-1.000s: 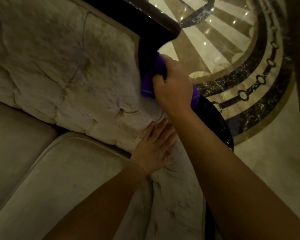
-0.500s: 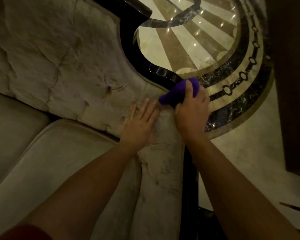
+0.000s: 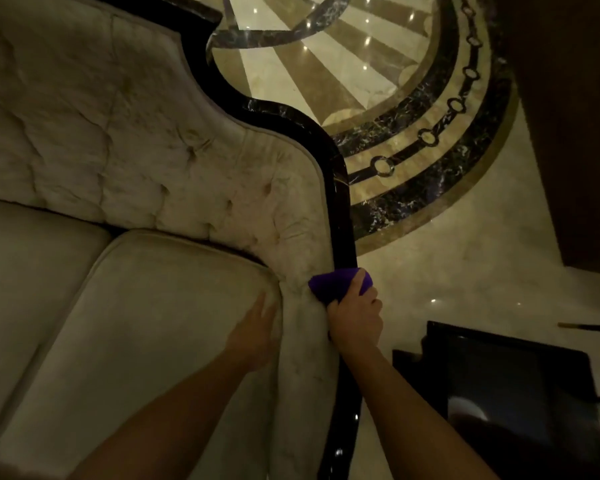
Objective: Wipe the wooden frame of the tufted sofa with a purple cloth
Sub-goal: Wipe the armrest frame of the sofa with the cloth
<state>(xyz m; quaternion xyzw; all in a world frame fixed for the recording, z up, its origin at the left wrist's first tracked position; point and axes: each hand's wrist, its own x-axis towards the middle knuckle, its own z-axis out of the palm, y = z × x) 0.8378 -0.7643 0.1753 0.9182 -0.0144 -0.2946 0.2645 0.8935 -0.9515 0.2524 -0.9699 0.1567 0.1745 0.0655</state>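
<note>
The tufted cream sofa (image 3: 153, 161) fills the left of the view, edged by a glossy dark wooden frame (image 3: 340, 202) that curves down the sofa's right side. My right hand (image 3: 355, 320) is closed on a bunched purple cloth (image 3: 333, 284) and presses it against the frame where the arm meets the back. My left hand (image 3: 257, 332) lies flat, fingers together, in the gap between the seat cushion (image 3: 136, 323) and the padded arm. Below my right hand the frame runs on toward the bottom edge.
A polished marble floor (image 3: 430, 289) with a dark circular inlay pattern lies beyond the frame. A low glossy black table (image 3: 506, 393) stands at the lower right, close to the sofa arm. Dark wooden furniture (image 3: 575, 133) rises at the right edge.
My right hand has slid the purple cloth down along the frame, from the upper curve to the arm. My left hand moved from the tufted back down to the cushion edge.
</note>
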